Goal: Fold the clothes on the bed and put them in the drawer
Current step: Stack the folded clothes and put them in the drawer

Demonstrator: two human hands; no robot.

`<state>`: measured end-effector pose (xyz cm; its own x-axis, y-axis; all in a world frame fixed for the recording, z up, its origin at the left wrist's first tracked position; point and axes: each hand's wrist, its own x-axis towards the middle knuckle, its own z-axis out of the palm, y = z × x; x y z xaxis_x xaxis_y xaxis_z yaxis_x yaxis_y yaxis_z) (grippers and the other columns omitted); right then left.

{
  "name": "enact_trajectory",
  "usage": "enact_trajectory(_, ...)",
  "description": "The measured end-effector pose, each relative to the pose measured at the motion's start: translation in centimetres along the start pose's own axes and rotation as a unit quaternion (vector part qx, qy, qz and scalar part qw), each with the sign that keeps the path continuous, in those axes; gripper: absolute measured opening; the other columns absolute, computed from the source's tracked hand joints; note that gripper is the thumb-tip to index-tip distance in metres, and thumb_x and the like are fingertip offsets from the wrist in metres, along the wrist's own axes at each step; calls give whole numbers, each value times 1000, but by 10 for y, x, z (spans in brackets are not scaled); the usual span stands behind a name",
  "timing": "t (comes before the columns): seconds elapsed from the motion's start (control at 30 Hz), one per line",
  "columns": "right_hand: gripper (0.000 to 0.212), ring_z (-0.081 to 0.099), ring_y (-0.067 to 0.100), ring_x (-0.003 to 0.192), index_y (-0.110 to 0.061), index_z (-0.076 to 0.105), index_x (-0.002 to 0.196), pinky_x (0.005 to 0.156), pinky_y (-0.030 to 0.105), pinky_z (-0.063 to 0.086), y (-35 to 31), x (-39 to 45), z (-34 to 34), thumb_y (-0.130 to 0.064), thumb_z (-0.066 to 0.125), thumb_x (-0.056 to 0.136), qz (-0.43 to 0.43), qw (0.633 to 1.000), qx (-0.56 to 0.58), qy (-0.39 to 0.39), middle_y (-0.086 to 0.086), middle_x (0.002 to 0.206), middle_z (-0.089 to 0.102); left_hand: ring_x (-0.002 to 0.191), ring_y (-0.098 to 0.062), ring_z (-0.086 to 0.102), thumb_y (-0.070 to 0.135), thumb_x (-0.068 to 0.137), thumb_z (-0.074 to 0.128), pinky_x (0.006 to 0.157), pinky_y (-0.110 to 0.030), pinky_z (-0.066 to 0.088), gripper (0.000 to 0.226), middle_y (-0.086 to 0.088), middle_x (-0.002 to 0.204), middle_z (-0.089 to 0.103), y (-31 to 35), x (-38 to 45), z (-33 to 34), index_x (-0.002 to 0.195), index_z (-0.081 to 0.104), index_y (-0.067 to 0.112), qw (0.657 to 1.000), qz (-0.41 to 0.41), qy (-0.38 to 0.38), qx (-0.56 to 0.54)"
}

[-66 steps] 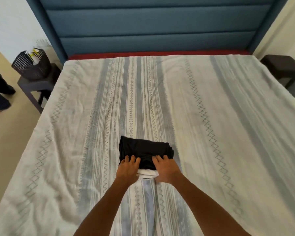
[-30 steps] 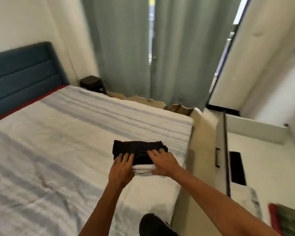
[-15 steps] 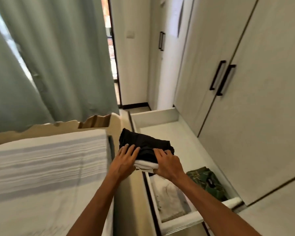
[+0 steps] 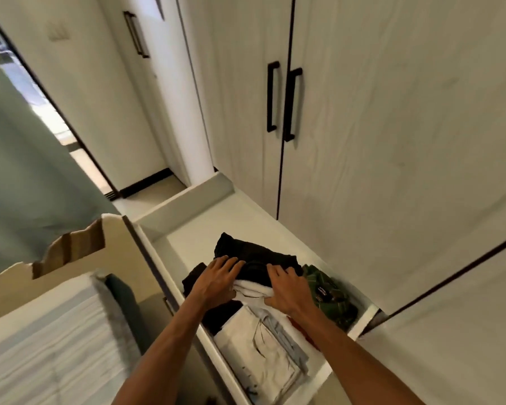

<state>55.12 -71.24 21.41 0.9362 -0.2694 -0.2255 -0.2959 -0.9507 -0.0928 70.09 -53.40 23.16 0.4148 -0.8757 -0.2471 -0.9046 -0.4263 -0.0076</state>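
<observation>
Folded stack (image 4: pixel 254 267), black over white, gripped at its sides by our left hand (image 4: pixel 216 280) and right hand (image 4: pixel 287 290) above the drawer (image 4: pixel 360 320): risk of unfolding if we release unevenly.

No readable text, labels, brands or numbers anywhere; the green patterned garment (image 4: pixel 327 290) in the drawer (image 4: pixel 360 321) has a small dark patch with pale marks, too blurred to read; the pale folded garment (image 4: pixel 260 358) shows tiny dark specks, not legible as letters
</observation>
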Motion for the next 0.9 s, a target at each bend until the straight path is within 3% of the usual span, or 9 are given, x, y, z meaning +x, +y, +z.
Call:
enact_trajectory(0.13, 97, 64, 28, 82, -14, 60, 130, 44, 35, 50, -7, 53, 31, -66, 83, 52, 60, 998, 14, -17, 3, 112, 67, 116, -36, 63, 40, 50, 82, 92, -45, 56, 93, -9, 129, 64, -48, 51, 35, 135, 56, 15, 998, 61, 4, -5)
enact_trajectory(0.23, 99, 64, 28, 77, -13, 64, 123, 41, 32, 47, -19, 102, 49, -61, 90, 40, 108, 994, 31, 20, 4, 109, 68, 119, -37, 61, 35, 49, 86, 95, -47, 54, 94, -10, 132, 62, -95, 103, 58, 136, 56, 14, 994, 105, -3, -5)
enact_trajectory(0.33, 105, 65, 34, 101, -13, 60, 132, 67, 51, 59, -18, 143, 64, -57, 92, 42, 171, 984, 38, 21, 7, 127, 65, 123, -39, 58, 31, 52, 89, 102, -51, 49, 92, -13, 136, 60, -118, 150, 73, 136, 58, 11, 992, 128, -6, -9)
enact_trajectory(0.37, 106, 63, 37, 110, -13, 58, 136, 83, 63, 54, -19, 151, 68, -56, 93, 46, 191, 981, 38, 14, 9, 133, 62, 124, -40, 57, 30, 53, 89, 103, -52, 48, 91, -14, 136, 59, -122, 160, 78, 136, 58, 10, 990, 137, 3, -11)
enact_trajectory(0.43, 105, 56, 40, 124, -12, 53, 142, 102, 76, 30, -17, 172, 79, -54, 91, 53, 225, 974, 28, 5, 12, 141, 57, 126, -41, 55, 27, 55, 88, 104, -53, 47, 91, -15, 138, 57, -134, 189, 90, 138, 56, 9, 988, 154, 18, -15)
enact_trajectory(0.5, 105, 53, 42, 129, -12, 51, 144, 108, 78, 14, -12, 190, 92, -53, 90, 56, 264, 964, 29, 17, 13, 145, 54, 127, -41, 53, 25, 56, 88, 105, -54, 46, 91, -16, 140, 56, -143, 220, 103, 139, 54, 9, 983, 180, 24, -17)
enact_trajectory(0.6, 105, 52, 41, 130, -11, 50, 145, 113, 76, 5, -5, 209, 115, -53, 89, 57, 293, 954, 26, 48, 13, 145, 54, 129, -40, 52, 22, 61, 85, 107, -52, 44, 84, -14, 141, 55, -153, 259, 130, 139, 56, 10, 974, 219, 54, -32)
enact_trajectory(0.8, 97, 49, 40, 133, -11, 46, 148, 117, 67, 13, 4, 229, 168, -39, 87, 65, 320, 939, 32, 122, 12, 149, 50, 138, -40, 42, 34, 80, 65, 116, -52, 26, 73, -15, 150, 45, -157, 307, 189, 147, 43, 12, 955, 273, 114, -37)
enact_trajectory(0.9, 115, 49, 42, 134, -10, 41, 150, 115, 70, 16, -2, 243, 210, -45, 94, 54, 347, 933, 62, 71, 15, 150, 49, 144, -42, 32, 28, 62, 88, 114, -56, 23, 103, -18, 157, 35, -152, 313, 229, 151, 38, 11, 965, 251, 70, -24)
